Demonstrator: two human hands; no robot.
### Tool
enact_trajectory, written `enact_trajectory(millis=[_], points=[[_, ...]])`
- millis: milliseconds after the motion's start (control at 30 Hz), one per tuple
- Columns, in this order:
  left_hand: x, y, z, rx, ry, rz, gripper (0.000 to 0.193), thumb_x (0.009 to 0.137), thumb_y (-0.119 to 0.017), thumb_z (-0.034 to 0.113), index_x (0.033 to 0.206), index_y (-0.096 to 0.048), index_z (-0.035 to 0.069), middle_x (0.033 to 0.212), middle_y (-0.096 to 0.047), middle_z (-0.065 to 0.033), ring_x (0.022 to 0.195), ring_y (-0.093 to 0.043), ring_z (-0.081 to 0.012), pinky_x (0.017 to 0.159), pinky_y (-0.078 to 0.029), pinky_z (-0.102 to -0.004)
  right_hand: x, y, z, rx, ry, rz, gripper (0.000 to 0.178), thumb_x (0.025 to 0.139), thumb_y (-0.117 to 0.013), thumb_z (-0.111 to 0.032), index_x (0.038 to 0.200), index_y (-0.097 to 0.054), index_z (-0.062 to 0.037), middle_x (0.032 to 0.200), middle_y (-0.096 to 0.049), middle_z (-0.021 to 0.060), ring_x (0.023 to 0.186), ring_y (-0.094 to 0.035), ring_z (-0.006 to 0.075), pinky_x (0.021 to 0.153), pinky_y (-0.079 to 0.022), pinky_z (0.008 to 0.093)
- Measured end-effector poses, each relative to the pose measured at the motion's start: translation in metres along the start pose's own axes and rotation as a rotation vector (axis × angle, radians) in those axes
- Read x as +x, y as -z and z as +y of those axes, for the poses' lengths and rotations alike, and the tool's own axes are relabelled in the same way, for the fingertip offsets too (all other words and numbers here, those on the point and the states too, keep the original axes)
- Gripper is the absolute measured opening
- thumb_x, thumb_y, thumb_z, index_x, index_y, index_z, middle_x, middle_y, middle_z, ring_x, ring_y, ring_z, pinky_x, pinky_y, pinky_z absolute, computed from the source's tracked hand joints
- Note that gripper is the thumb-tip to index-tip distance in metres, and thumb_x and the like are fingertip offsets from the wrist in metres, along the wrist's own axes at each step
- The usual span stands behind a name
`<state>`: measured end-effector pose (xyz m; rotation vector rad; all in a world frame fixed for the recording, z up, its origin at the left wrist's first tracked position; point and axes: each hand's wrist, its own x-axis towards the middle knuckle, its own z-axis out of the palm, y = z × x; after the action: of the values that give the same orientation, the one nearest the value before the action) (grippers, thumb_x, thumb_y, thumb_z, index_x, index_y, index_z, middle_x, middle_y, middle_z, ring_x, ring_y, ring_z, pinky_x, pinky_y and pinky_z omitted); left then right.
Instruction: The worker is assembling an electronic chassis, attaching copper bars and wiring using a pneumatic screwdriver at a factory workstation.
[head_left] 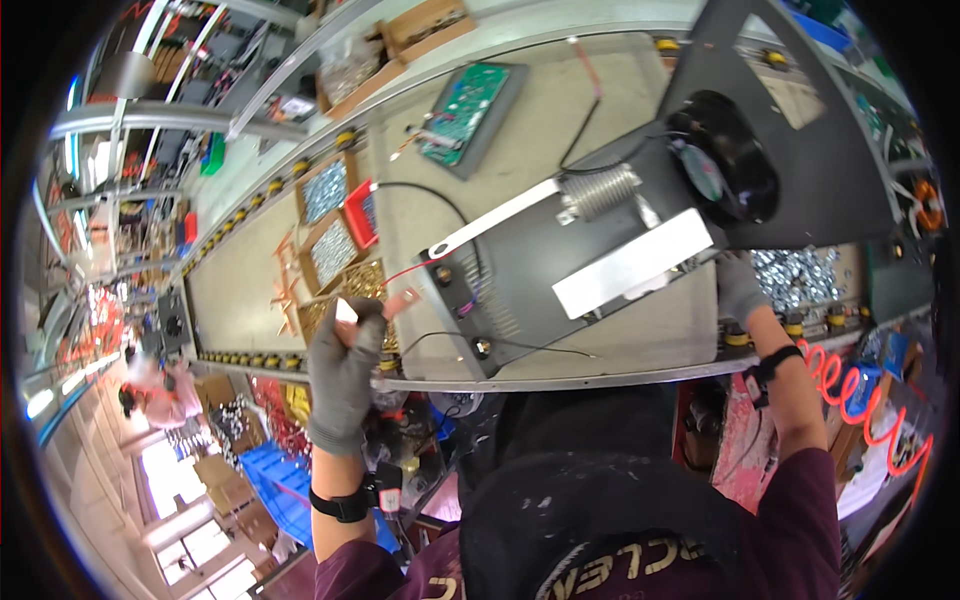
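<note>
My left hand [345, 375], in a grey glove with bare fingertips, is raised over the near left side of the bench, beside a box of brass-coloured screws [362, 281]. Its thumb points right, apart from the other fingers; a bright white patch at the fingertips is too glaring to make out. My right hand [740, 287], also gloved, grips the near right edge of a dark metal panel [520, 275]. That panel carries a white bar [495, 218], a white box-shaped part [635, 265], a coiled silver part [600, 192] and loose wires. A thin red wire [405, 270] ends near my left hand.
A green circuit board [468, 112] lies on a grey plate at the back. An upright black frame with a round black housing [722, 160] stands right. Silver screws [795, 275] are heaped right of my right hand. A red bin [360, 213] and screw boxes [325, 190] sit left.
</note>
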<state>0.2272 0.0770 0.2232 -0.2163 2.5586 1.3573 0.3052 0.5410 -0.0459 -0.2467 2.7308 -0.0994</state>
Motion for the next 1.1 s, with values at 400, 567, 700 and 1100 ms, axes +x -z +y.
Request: enact_trajectory(millis=[400, 567, 700, 1100], points=[[0.112, 0.139, -0.116, 0.259, -0.195, 0.211, 0.038, 0.082, -0.066, 0.025, 0.11, -0.059, 0.0, 0.086, -0.064, -0.0034, 0.076, -0.055, -0.0085, 0.068, -0.046, -0.0247, -0.102, 0.076, -0.144, 1.234, -0.566, 0.75, 0.033, 0.089, -0.055, -0.018, 0.115, -0.055, 0.0018, 0.108, -0.058, 0.0069, 0.095, -0.052, 0.0118, 0.083, -0.042, 0.026], [0.138, 0.064, -0.162, 0.193, -0.22, -0.233, 0.034, 0.081, -0.066, 0.029, 0.104, -0.061, 0.003, 0.081, -0.064, -0.0078, 0.074, -0.06, -0.0174, 0.072, -0.046, -0.0306, -0.037, 0.108, -0.299, 1.703, -0.452, 0.431, 0.036, 0.083, -0.059, -0.017, 0.113, -0.056, 0.0029, 0.095, -0.056, 0.0058, 0.089, -0.054, 0.0114, 0.079, -0.044, 0.0255], [0.145, 0.019, -0.147, 0.138, -0.096, -0.497, 0.028, 0.09, -0.056, 0.027, 0.097, -0.057, 0.0, 0.073, -0.059, -0.0028, 0.07, -0.052, -0.0095, 0.062, -0.041, -0.0244, 0.052, 0.101, -0.334, 1.844, -0.318, 0.254, 0.034, 0.085, -0.056, -0.015, 0.114, -0.055, 0.003, 0.097, -0.058, 0.0065, 0.087, -0.055, 0.0118, 0.078, -0.045, 0.0253], [0.155, 0.007, -0.124, -0.062, -0.152, -0.56, 0.029, 0.094, -0.05, 0.03, 0.099, -0.053, 0.001, 0.073, -0.059, -0.004, 0.071, -0.057, -0.0111, 0.066, -0.045, -0.0254, 0.153, 0.086, -0.362, 1.739, -0.252, 0.238, 0.031, 0.085, -0.062, -0.028, 0.102, -0.065, -0.0016, 0.074, -0.061, 0.0029, 0.061, -0.053, 0.0085, 0.056, -0.045, 0.0237]])
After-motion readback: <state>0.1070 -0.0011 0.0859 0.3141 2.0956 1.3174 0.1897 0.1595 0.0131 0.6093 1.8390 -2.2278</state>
